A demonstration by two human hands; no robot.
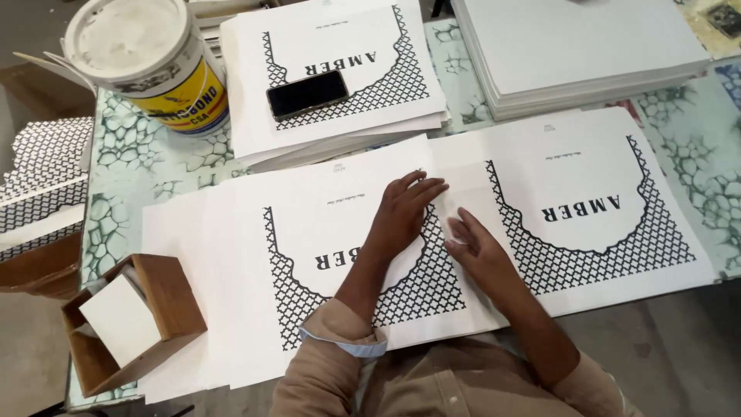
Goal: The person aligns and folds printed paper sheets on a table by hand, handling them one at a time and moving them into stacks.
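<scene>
white printed sheet (340,232) flat under left hand (401,212) fingers (424,185)

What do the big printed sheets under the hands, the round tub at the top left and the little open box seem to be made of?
The printed sheets look like matte white paper or thin card: flat, stacked edges, black lattice print. The left hand and right hand press on them. The tub seems to be plastic: smooth white lid and rim, glossy yellow label. The open box looks like brown wood or thick board; I can't tell which.

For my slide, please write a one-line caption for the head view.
Both hands, left hand and right hand, press flat on overlapping printed sheets beside a phone and adhesive tub.
</scene>
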